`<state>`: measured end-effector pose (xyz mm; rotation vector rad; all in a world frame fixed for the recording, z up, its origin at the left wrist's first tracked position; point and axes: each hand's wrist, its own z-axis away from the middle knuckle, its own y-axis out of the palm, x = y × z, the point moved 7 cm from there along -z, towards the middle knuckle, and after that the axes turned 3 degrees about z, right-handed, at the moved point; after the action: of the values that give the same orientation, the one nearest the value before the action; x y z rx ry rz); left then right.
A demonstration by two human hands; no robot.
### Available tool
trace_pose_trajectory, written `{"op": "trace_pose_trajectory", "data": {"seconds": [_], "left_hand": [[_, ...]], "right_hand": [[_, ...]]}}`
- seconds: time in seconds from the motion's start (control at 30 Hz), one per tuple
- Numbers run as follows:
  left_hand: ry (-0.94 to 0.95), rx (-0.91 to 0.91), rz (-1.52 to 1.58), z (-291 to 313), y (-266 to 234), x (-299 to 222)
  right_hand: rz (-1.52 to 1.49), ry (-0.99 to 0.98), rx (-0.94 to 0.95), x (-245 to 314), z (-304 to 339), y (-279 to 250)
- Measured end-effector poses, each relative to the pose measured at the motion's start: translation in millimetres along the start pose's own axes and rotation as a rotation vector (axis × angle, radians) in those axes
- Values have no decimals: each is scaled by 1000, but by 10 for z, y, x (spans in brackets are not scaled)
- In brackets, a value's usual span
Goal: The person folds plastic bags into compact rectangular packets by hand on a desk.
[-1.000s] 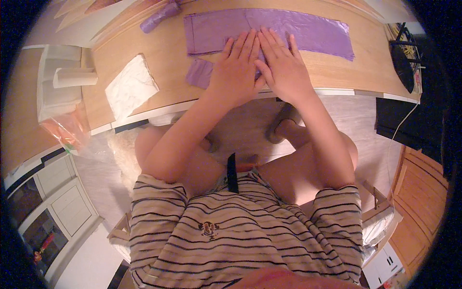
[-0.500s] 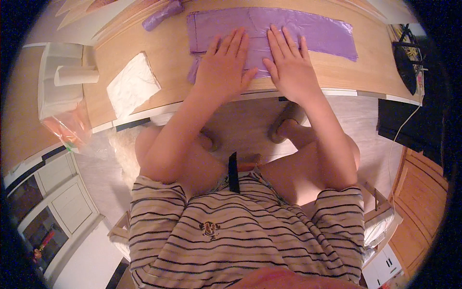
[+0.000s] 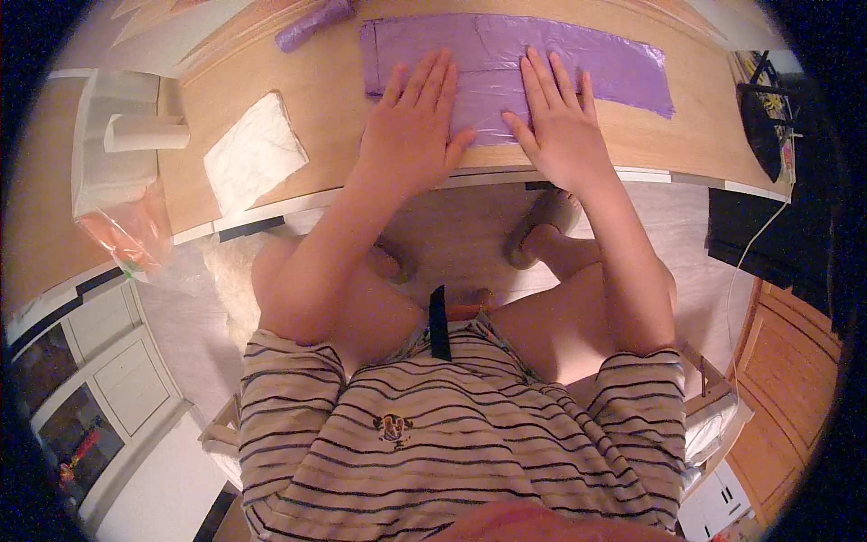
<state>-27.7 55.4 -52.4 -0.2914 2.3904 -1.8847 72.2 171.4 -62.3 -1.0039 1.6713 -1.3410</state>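
With left hand (image 3: 403,134) and right hand (image 3: 564,134) palm-down in the head view, released, grasping nothing. Resting on purple plastic film (image 3: 488,108), laid lengthwise along the bench (image 3: 334,99) and extending toward its near edge between both. Judging by the flat palms, likely at a smoothing step. Next, press evenly outward, without dragging or creasing.

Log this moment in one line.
left hand: flat on purple plastic | right hand: same | white sheet: on desk, left
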Motion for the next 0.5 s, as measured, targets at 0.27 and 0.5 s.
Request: {"op": "trace_pose_trajectory", "data": {"seconds": [0.27, 0.5], "left_hand": [[313, 71, 138, 176, -6, -350], [332, 23, 123, 246, 82, -416]], "right_hand": [[-178, -31, -220, -104, -65, -216], [-596, -7, -196, -335, -378, -233]]}}
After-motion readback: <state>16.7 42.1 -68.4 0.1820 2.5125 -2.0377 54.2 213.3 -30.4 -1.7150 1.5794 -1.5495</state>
